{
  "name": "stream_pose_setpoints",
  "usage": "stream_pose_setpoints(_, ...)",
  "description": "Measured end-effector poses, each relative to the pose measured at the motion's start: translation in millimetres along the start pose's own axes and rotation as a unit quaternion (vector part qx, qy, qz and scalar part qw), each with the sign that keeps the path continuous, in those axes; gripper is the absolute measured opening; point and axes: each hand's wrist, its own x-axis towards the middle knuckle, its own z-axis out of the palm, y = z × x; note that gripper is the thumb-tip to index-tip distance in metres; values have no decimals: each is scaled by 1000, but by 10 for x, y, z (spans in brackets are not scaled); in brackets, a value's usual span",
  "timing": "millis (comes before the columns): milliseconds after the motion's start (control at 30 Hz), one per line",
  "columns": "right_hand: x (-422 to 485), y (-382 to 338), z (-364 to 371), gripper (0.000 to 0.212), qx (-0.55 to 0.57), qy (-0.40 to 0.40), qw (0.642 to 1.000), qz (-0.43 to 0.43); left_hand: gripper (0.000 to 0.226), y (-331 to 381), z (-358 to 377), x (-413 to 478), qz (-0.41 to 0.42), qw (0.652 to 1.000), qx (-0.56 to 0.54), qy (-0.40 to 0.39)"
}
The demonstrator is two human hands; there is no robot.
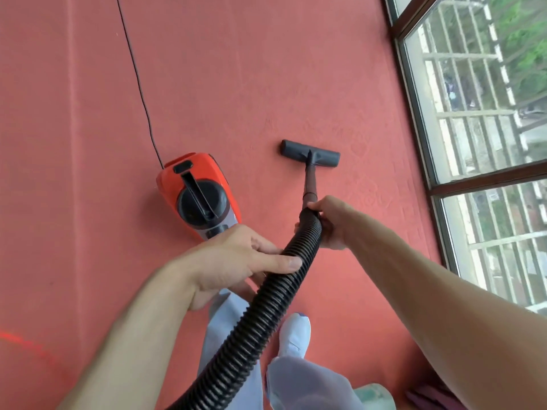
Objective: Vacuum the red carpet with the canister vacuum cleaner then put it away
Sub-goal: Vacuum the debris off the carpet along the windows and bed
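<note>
The red carpet [236, 69] fills the floor. An orange and black canister vacuum [199, 194] sits on it left of centre. Its black ribbed hose [260, 315] rises toward me. My left hand [236, 258] grips the hose partway along. My right hand [328, 221] grips the hose's upper end where it joins the dark wand [310, 182]. The wand slopes down to the grey floor nozzle [310, 153], which lies flat on the carpet ahead.
A thin black power cord [139, 81] runs from the canister's back end away across the carpet. A large window with a dark frame [414, 113] lines the right side. My legs in light trousers and a white sock [294, 332] stand below the hose.
</note>
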Motion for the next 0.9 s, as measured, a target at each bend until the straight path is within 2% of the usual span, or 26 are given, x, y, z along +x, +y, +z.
stream_pose_setpoints(167,-349,275,-216,25,48,-25,997,61,18,214,-134,-156,0,990,50,-134)
stream_pose_setpoints(267,-440,359,-280,23,70,-38,993,86,28,364,-234,-214,-3,981,63,-185)
stream_pose_setpoints(333,-370,252,-266,23,84,-33,992,84,24,450,-274,-192,-8,981,72,-179)
stream_pose_setpoints(500,-64,-148,-135,27,97,-16,993,61,16,469,-368,51,-7,992,68,-104)
stream_pose_setpoints(567,-69,-177,-66,28,97,-33,993,66,20,500,-506,49,-6,991,71,-118)
stream_pose_setpoints(733,-352,164,-159,24,132,-74,982,114,36,702,-652,-110,-34,973,68,-218)
stream_pose_setpoints(900,-161,-211,-108,22,142,-57,984,90,28,832,-714,90,-46,977,119,-170)
